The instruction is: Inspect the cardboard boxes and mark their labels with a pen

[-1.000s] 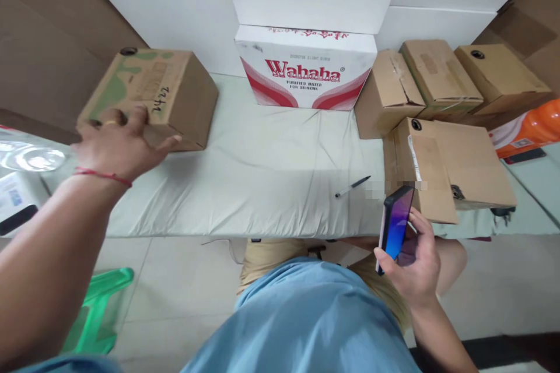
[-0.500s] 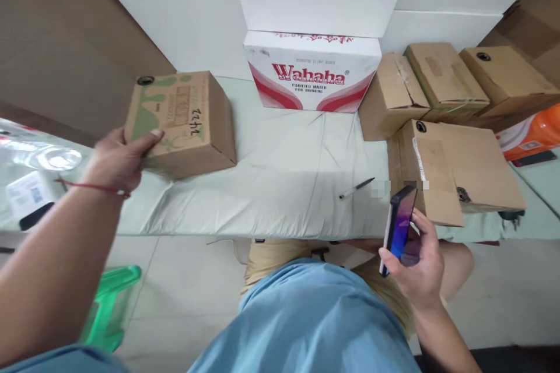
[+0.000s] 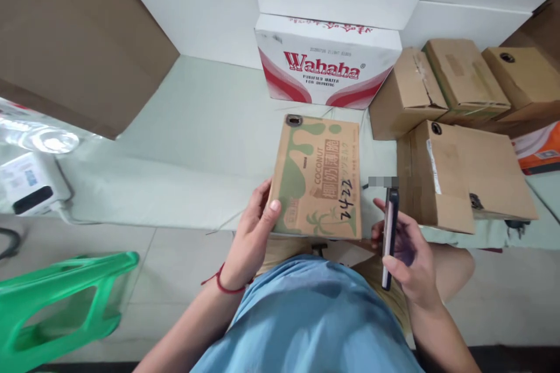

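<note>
My left hand (image 3: pixel 252 233) grips the left side of a cardboard box (image 3: pixel 312 178), thumb on its top face and fingers down the side. Green print, the word COCONUT and a handwritten 2422 mark that face. The box is in front of me at the table's near edge; whether it rests on the cloth is hidden. My right hand (image 3: pixel 409 259) is closed around a smartphone (image 3: pixel 388 239), held upright and nearly edge-on to me, just right of the box. Beside the box, only a dark tip of the pen (image 3: pixel 366 186) shows.
A white and red Wahaha carton (image 3: pixel 326 64) stands at the back of the cloth-covered table (image 3: pixel 210 122). Several brown boxes (image 3: pixel 466 78) are grouped on the right, near an orange package (image 3: pixel 540 148). At left are a white device (image 3: pixel 35 183) and a green stool (image 3: pixel 65 303) on the floor.
My left hand has brought the cardboard box from the left side of the table to the near middle, partly covering the pen. The phone has turned edge-on in my right hand.
</note>
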Motion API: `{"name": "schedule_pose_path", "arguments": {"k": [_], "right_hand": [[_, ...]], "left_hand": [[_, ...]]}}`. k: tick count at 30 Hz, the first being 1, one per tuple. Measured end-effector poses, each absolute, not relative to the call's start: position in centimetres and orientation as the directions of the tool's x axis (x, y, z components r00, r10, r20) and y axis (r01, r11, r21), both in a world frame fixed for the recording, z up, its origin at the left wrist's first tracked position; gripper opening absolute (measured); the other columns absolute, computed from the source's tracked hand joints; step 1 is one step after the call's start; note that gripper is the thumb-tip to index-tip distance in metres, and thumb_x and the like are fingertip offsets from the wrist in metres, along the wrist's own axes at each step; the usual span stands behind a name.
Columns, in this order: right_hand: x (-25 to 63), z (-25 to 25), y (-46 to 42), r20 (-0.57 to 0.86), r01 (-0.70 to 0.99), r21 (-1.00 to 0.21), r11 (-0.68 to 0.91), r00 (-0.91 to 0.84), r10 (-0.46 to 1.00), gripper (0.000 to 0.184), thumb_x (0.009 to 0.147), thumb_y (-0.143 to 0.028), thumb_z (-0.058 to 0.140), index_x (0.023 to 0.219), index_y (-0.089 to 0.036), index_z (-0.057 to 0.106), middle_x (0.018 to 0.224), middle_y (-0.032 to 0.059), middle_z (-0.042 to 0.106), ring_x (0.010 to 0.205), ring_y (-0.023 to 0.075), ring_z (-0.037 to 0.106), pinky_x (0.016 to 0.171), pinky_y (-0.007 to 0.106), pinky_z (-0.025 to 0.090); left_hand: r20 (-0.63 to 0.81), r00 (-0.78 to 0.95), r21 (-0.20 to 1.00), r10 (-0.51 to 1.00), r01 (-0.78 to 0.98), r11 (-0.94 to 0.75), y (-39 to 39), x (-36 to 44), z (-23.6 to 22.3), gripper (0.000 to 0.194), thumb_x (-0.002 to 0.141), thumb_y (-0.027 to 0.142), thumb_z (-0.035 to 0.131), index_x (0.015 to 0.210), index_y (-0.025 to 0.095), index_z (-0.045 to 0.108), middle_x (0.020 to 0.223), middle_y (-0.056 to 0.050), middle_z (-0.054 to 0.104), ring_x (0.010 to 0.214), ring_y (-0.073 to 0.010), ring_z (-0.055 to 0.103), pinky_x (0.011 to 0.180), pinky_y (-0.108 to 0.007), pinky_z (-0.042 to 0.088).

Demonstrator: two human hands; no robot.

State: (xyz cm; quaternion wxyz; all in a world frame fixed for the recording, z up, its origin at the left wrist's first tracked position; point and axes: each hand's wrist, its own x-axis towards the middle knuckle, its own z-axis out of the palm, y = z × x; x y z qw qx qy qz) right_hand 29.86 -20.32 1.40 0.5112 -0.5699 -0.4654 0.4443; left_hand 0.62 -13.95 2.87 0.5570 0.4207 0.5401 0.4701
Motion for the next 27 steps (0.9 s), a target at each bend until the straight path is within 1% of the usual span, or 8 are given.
{"name": "schedule_pose_path", "arguments": {"k": [3,6,11,15,18,21,23,27], "right_hand": [[29.3,2.4,-19.8,-0.065,-0.004,-0.998,-0.064,0.030,0.997,0.070,0.080,-0.058,0.090,0.138,-0.027,0.066,0.113,0.0119,0.076,0.087,0.0251,0.073,0.067,0.036,0.064],[28.8,2.7,-19.7,-0.064,-0.057,-0.996,-0.066,-0.036,0.997,0.073,0.079,-0.061,0.090,0.140,-0.029,0.066,0.119,0.0122,0.076,0.085,0.0232,0.072,0.066,0.035,0.065],[28.6,2.7,-19.7,-0.064,-0.095,-0.993,-0.073,-0.100,0.993,0.074,0.079,-0.061,0.091,0.142,-0.031,0.064,0.114,0.0098,0.075,0.080,0.0218,0.072,0.065,0.035,0.065],[29.3,3.0,-20.1,-0.141,-0.116,-0.983,-0.144,-0.034,0.989,0.078,0.073,-0.071,0.090,0.135,-0.029,0.066,0.106,0.0078,0.071,0.078,0.0228,0.069,0.064,0.037,0.062],[29.2,3.2,-20.4,-0.186,-0.171,-0.967,-0.191,-0.046,0.981,0.070,0.075,-0.074,0.084,0.124,-0.028,0.068,0.090,0.0053,0.068,0.074,0.0226,0.064,0.062,0.036,0.058],[28.2,3.2,-20.4,-0.208,-0.199,-0.952,-0.234,-0.146,0.967,0.072,0.076,-0.077,0.081,0.126,-0.028,0.066,0.087,0.0054,0.069,0.071,0.0234,0.064,0.062,0.038,0.058],[27.4,3.0,-20.0,-0.225,-0.165,-0.953,-0.254,-0.172,0.959,0.082,0.072,-0.080,0.083,0.132,-0.029,0.063,0.095,0.0070,0.071,0.074,0.0250,0.067,0.064,0.042,0.061],[27.5,1.6,-18.8,-0.247,-0.070,-0.967,-0.246,0.001,0.969,0.076,0.075,-0.070,0.087,0.133,-0.028,0.063,0.105,0.0084,0.075,0.085,0.0262,0.073,0.073,0.043,0.065]], "left_hand": [[-0.315,0.021,0.897,0.949,-0.319,0.305,-13.1,0.6,2.3,0.065,0.102,0.072,0.059,0.147,0.026,0.067,0.154,-0.012,0.069,0.149,-0.0382,0.060,0.121,-0.054,0.055],[-0.385,0.169,0.816,0.907,-0.397,0.420,-12.0,-0.2,2.0,0.069,0.096,0.076,0.065,0.141,0.024,0.072,0.144,-0.013,0.076,0.143,-0.0423,0.065,0.115,-0.056,0.059],[-0.346,0.272,0.837,0.898,-0.344,0.426,-12.3,-0.6,1.6,0.076,0.095,0.079,0.066,0.151,0.028,0.068,0.143,-0.012,0.076,0.148,-0.0419,0.062,0.119,-0.056,0.057],[-0.267,0.209,0.899,0.941,-0.298,0.321,-13.6,-0.7,1.3,0.080,0.096,0.087,0.055,0.155,0.034,0.064,0.166,-0.008,0.060,0.164,-0.0380,0.043,0.128,-0.055,0.048],[-0.199,0.170,0.938,0.965,-0.252,0.238,-13.8,-1.2,1.8,0.084,0.091,0.087,0.063,0.157,0.034,0.062,0.175,-0.007,0.049,0.168,-0.0400,0.035,0.129,-0.055,0.046],[-0.149,0.091,0.988,0.985,-0.036,0.153,-13.3,-1.7,2.7,0.092,0.083,0.077,0.082,0.158,0.030,0.059,0.171,-0.011,0.052,0.162,-0.0432,0.043,0.129,-0.055,0.044],[-0.173,0.001,0.981,0.985,0.090,0.173,-12.9,-1.9,3.0,0.084,0.083,0.066,0.088,0.153,0.027,0.061,0.161,-0.013,0.062,0.152,-0.0426,0.054,0.123,-0.053,0.049],[-0.237,-0.069,0.971,0.969,0.007,0.238,-12.7,-2.1,2.1,0.059,0.092,0.057,0.080,0.140,0.024,0.067,0.147,-0.012,0.071,0.135,-0.0383,0.067,0.106,-0.048,0.059]]}}
